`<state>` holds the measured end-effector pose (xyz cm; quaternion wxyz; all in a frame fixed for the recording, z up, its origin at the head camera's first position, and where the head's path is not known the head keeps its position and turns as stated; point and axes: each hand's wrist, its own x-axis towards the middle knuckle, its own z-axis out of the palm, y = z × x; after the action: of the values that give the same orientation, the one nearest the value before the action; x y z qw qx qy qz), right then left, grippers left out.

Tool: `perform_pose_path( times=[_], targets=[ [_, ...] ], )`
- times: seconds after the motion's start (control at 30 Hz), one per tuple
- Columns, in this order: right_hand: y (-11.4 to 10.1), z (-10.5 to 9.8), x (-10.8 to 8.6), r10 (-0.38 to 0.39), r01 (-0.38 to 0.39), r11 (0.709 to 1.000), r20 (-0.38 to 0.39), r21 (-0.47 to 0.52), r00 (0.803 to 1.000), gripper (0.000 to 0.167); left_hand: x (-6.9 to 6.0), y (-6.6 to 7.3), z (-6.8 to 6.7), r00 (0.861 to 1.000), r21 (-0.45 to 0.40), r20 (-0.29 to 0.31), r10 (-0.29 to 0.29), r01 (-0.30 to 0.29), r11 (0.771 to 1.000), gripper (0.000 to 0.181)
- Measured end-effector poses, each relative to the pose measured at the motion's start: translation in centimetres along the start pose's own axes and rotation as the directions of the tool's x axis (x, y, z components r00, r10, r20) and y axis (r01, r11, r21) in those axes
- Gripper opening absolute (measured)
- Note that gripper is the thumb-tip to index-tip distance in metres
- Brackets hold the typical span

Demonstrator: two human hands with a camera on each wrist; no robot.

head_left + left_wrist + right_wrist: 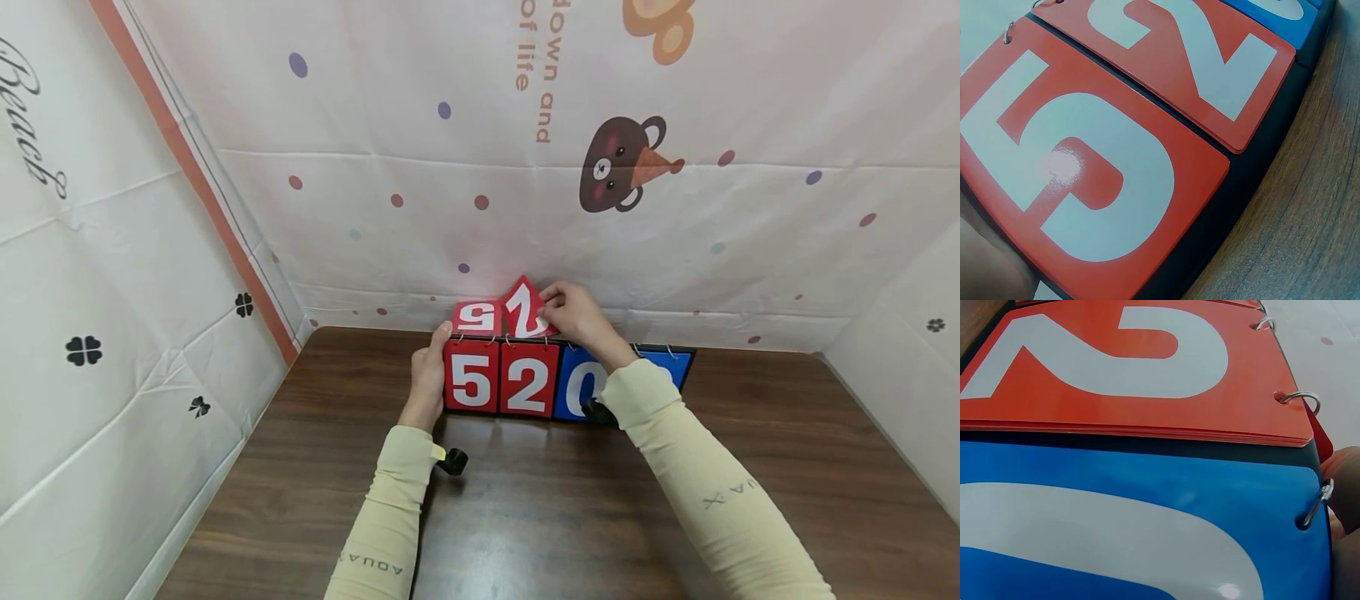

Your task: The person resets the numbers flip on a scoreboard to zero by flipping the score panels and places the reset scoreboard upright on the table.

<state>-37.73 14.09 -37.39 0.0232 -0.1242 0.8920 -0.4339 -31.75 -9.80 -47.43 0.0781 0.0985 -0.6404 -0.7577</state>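
Observation:
A tabletop flip scoreboard (527,413) stands near the back of the table, red number cards on its left and blue ones on its right. Its front reads a red 5 (1141,131), a red 2 (1204,356) and a blue 0 (1260,500); my right forearm partly covers the last blue card (678,364). At the left end my left hand (428,375) grips the board's side, thumb at the top corner. Behind the rings, my right hand (577,315) pinches a tilted red card (516,302). Beside it lies a flipped-back red card (477,317) with an upside-down digit.
The brown wooden table (540,508) extends in front of the scoreboard and to both sides. A pale printed cloth (375,242) hangs close behind it, and more cloth walls (150,417) rise at left and right. Small dark wrist cameras (452,462) sit on my sleeves.

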Motion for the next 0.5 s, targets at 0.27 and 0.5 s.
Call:
perform_pose_path(
  times=[0.27,0.5],
  targets=[
    [-0.1,-0.4,-0.3,-0.025,0.034,0.994,-0.094,0.101,0.995,0.03,0.2,-0.3,0.1,1.0,-0.012,-0.01,0.026,-0.026,1.0,0.055],
    [-1.2,-1.0,-1.2,-0.06,0.092,0.973,-0.156,0.209,0.986,0.035,0.2,-0.2,0.0,1.0,-0.016,-0.014,0.018,-0.018,1.0,0.054]
  ],
)
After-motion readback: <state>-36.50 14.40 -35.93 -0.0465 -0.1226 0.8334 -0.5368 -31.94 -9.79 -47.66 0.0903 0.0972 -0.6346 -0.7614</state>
